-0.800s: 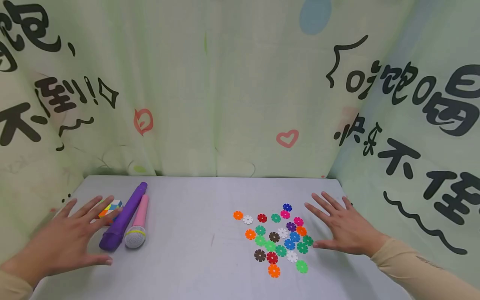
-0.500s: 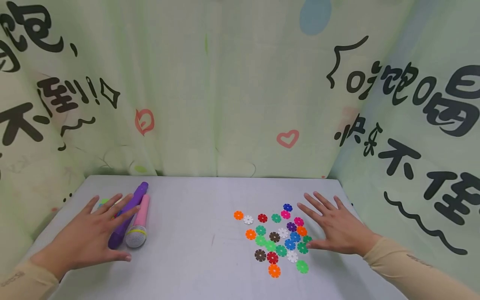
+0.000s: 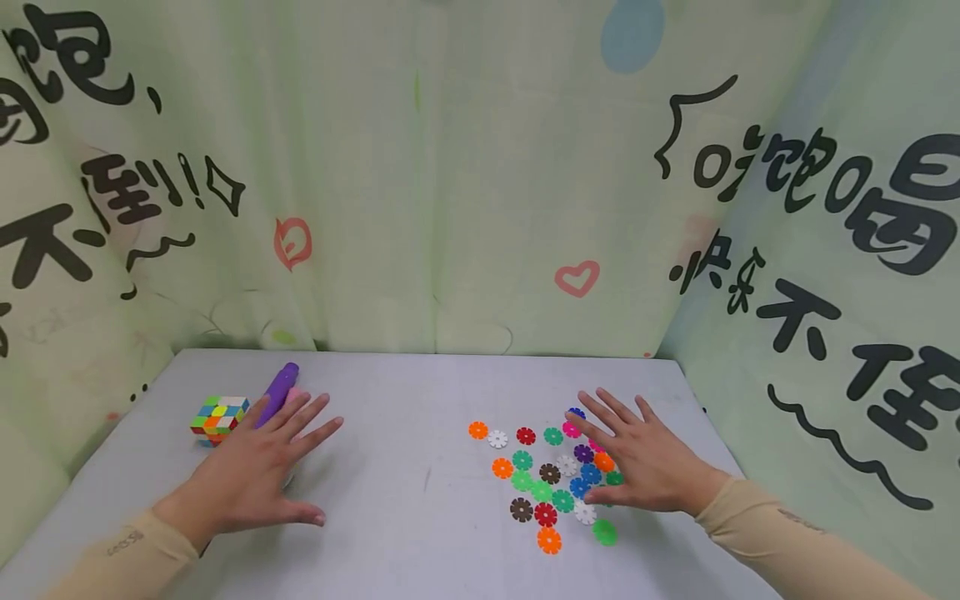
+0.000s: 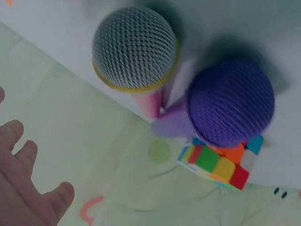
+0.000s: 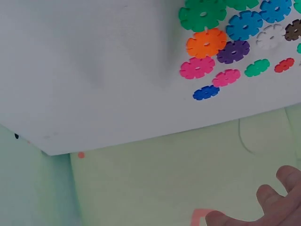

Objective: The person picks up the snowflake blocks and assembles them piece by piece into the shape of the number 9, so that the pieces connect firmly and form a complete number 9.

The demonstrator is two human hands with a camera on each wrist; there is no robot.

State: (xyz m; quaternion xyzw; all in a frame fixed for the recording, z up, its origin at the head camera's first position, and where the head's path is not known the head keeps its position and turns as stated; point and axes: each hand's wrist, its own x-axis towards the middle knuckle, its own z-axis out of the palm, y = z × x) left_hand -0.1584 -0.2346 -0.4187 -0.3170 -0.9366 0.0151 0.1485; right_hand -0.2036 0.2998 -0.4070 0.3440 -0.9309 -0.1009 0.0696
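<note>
My left hand [image 3: 251, 471] is spread, fingers straight, holding nothing, and it overlaps the two toy microphones in the head view. The purple microphone [image 3: 281, 387] shows its tail end past the fingers. Most of the pink microphone [image 4: 149, 102] is hidden there, but the left wrist view shows its silver mesh head beside the purple one. A puzzle cube [image 3: 219, 418] with coloured squares sits left of them. My right hand [image 3: 648, 462], also spread and holding nothing, is over the right side of a group of flower-shaped plastic discs [image 3: 550, 473], covering some.
The white table [image 3: 397, 500] has its back edge against a pale green printed curtain [image 3: 450, 208], which also runs along both sides. An orange disc [image 3: 477, 430] and a white disc [image 3: 497, 439] lie at the group's left edge.
My left hand has moved right, from over the cube to over the microphones, so the cube shows now. My right hand has shifted left over the discs.
</note>
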